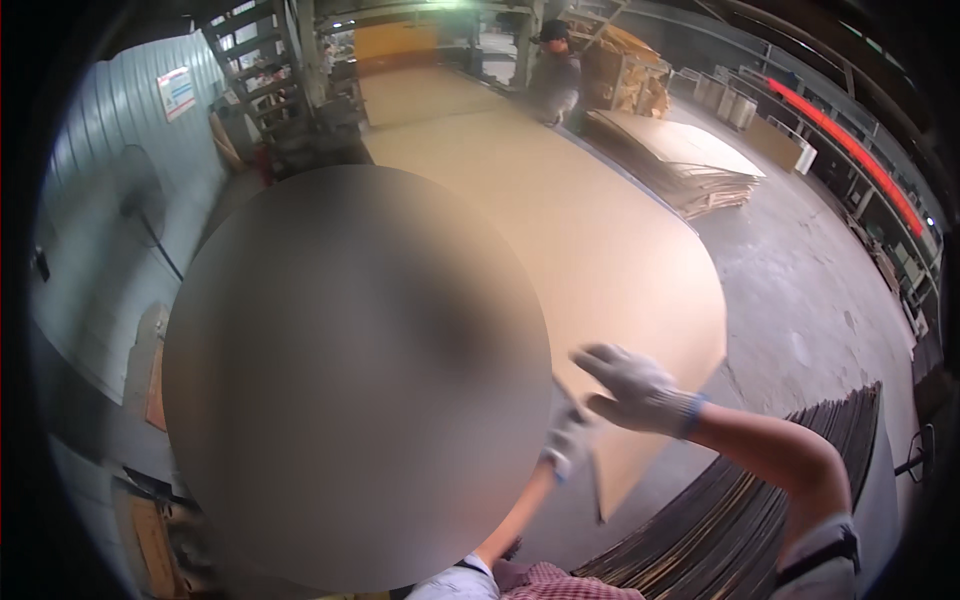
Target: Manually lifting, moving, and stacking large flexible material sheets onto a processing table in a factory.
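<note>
A long tan board (600,220) stretches away from me across the middle of the view. My right hand (640,388), in a pale knitted glove with a blue cuff, is over the board's near end. Its fingers are stretched out and thumb apart, with nothing in them. Lower and to the left, my gloved left hand (570,443) is beside the board's near edge. Motion smears its fingers, so whether it grips that edge does not show. A large grey blurred circle hides the area left of my hands, including part of the board.
Dark thin sheets (740,500) are stacked at my lower right. Further off, a pile of pale boards (690,160) lies on the grey floor, near a person (555,75) in a dark cap beside the long board. A standing fan (140,200) is by the left wall.
</note>
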Demonstrator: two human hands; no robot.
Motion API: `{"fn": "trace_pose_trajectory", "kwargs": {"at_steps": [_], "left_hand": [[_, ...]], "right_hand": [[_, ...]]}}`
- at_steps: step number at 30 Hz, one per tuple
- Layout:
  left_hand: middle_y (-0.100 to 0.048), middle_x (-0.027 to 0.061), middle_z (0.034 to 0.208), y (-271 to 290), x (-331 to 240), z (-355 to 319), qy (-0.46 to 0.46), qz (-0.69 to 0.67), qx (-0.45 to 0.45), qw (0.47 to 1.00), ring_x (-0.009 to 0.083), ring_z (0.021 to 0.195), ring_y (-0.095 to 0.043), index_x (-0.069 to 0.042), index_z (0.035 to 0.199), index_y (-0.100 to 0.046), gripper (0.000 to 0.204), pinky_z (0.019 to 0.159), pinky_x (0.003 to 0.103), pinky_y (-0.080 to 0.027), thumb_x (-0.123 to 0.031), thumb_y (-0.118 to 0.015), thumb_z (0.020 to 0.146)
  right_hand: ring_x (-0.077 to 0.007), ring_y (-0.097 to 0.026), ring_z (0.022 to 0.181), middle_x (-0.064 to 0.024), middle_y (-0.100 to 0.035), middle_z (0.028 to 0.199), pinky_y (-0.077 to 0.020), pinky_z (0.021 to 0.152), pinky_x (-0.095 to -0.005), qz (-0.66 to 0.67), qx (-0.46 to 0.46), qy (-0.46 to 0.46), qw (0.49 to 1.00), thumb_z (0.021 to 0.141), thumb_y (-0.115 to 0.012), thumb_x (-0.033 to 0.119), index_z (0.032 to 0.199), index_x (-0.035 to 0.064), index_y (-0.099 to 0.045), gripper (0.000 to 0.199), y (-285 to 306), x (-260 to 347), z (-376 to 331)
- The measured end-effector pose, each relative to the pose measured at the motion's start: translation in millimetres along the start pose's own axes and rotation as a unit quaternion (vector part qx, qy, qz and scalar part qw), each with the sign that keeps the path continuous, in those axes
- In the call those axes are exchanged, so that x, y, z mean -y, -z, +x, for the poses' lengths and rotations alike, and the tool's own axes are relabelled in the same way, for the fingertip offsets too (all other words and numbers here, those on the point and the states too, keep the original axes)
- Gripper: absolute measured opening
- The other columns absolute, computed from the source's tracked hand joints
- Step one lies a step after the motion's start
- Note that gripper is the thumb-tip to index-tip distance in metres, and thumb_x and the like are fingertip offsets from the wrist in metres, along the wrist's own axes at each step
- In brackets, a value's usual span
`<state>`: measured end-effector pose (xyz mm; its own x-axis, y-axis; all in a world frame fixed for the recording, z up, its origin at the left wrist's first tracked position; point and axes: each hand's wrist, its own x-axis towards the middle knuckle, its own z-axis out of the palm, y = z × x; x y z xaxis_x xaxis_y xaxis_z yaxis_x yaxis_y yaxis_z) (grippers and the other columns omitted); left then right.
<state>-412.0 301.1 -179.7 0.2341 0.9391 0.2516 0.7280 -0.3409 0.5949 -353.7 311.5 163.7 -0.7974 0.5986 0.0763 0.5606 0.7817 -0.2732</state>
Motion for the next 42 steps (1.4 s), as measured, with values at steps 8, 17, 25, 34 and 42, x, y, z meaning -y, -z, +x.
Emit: {"fn": "trace_pose_trajectory", "kwargs": {"at_steps": [8,17,25,34,42], "left_hand": [[-0.064,0.0104,0.092,88,-293,-129,-0.334,-0.092,-0.152,0.926,0.0285,0.077,-0.063,-0.014,0.101,-0.065,0.023,0.07,0.042,-0.05,-0.025,-0.062,0.082],[-0.058,0.0066,0.079,138,-300,-27,-0.233,0.08,-0.44,0.864,0.0232,0.065,-0.059,-0.012,0.08,-0.054,0.011,0.055,0.035,-0.049,-0.017,-0.064,0.083],[-0.055,0.008,0.074,234,-615,-79,-0.588,-0.207,-0.314,0.716,0.0235,0.065,-0.056,-0.007,0.081,-0.061,0.003,0.054,0.033,-0.046,-0.01,-0.061,0.082],[-0.055,0.0045,0.079,153,-623,-232,-0.662,-0.102,0.088,0.737,0.0199,0.072,-0.059,-0.01,0.088,-0.059,0.018,0.057,0.031,-0.051,-0.018,-0.068,0.076],[-0.064,0.0117,0.105,161,-559,-128,-0.356,-0.144,0.079,0.92,0.0192,0.097,-0.062,-0.001,0.128,-0.049,0.048,0.085,0.034,-0.05,-0.016,-0.066,0.087]], "right_hand": [[-0.0285,-0.067,0.078,-0.0118,-0.068,0.083,-0.0521,0.064,-0.0387,-0.286,-0.074,0.012,0.955,0.077,-0.061,0.019,0.088,0.0125,-0.07,0.016,-17,13,119],[-0.0267,-0.066,0.086,-0.0145,-0.067,0.096,-0.0528,0.076,-0.0348,-0.323,-0.35,-0.352,0.805,0.087,-0.06,0.025,0.101,0.0029,-0.067,0.027,395,100,-268],[-0.0225,-0.06,0.101,-0.0083,-0.062,0.114,-0.0476,0.09,-0.0341,-0.032,-0.76,-0.452,0.466,0.09,-0.06,0.029,0.117,0.0032,-0.06,0.037,319,289,-1025],[-0.023,-0.059,0.101,-0.0125,-0.061,0.117,-0.0461,0.093,-0.0327,-0.046,-0.761,-0.633,0.132,0.082,-0.072,0.03,0.12,-0.0037,-0.058,0.052,-60,391,-1205],[-0.026,-0.055,0.11,-0.0146,-0.058,0.124,-0.0443,0.096,-0.0372,-0.055,-0.811,-0.582,0.025,0.079,-0.075,0.03,0.123,-0.0071,-0.055,0.061,-172,409,-1108]]}}
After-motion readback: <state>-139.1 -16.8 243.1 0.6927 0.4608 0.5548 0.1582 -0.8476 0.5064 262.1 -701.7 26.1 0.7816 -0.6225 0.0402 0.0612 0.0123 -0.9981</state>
